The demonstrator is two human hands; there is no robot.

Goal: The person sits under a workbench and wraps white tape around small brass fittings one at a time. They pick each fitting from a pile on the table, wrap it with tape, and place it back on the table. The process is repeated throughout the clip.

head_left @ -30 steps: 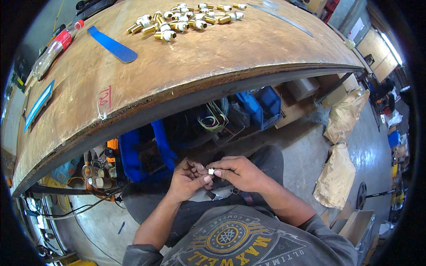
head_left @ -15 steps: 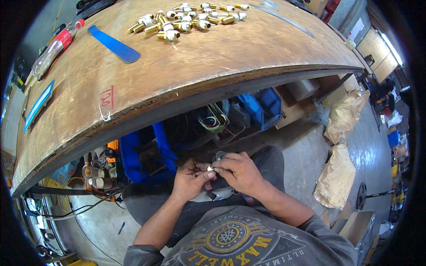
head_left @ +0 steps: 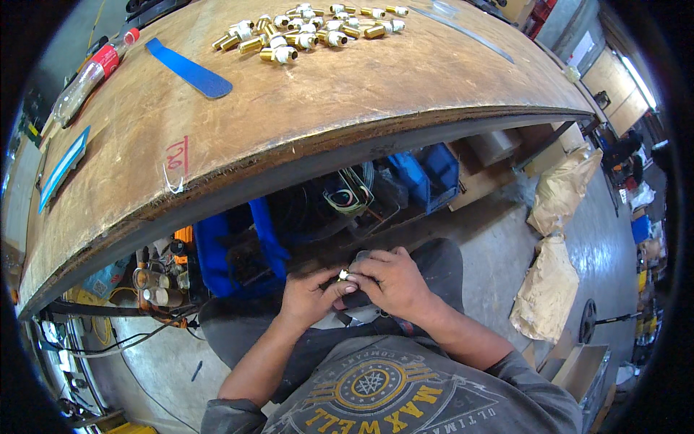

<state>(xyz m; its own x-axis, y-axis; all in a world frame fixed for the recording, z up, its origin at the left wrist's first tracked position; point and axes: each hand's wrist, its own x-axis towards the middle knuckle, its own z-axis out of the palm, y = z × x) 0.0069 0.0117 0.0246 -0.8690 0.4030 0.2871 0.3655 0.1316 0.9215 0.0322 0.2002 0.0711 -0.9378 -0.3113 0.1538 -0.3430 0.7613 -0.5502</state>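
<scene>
Above my lap, both hands meet around a small brass fitting (head_left: 343, 275) with white on it, much like those on the table. My left hand (head_left: 309, 295) pinches the fitting between thumb and fingers. Fingers of my right hand (head_left: 389, 278) are closed against its other side. A grey, round-edged thing (head_left: 361, 255) shows behind the right fingers; its kind is mostly hidden. On the wooden table (head_left: 303, 94) in front lies a loose pile of brass fittings (head_left: 289, 36), several with white tape-like wrapping on one end.
A blue strip (head_left: 188, 69), a plastic bottle (head_left: 90, 79) with a red cap and a thin metal strip (head_left: 463, 35) lie on the table. Below its thick edge stand blue bins (head_left: 434, 173) and coiled wires (head_left: 350, 192). Brown paper sacks (head_left: 548, 289) lie at right; cables (head_left: 130, 347) at left.
The hands stay together above the lap. The right fingers have shifted slightly around the fitting, and the left fingers are curled a little closer. The pile on the table is unchanged.
</scene>
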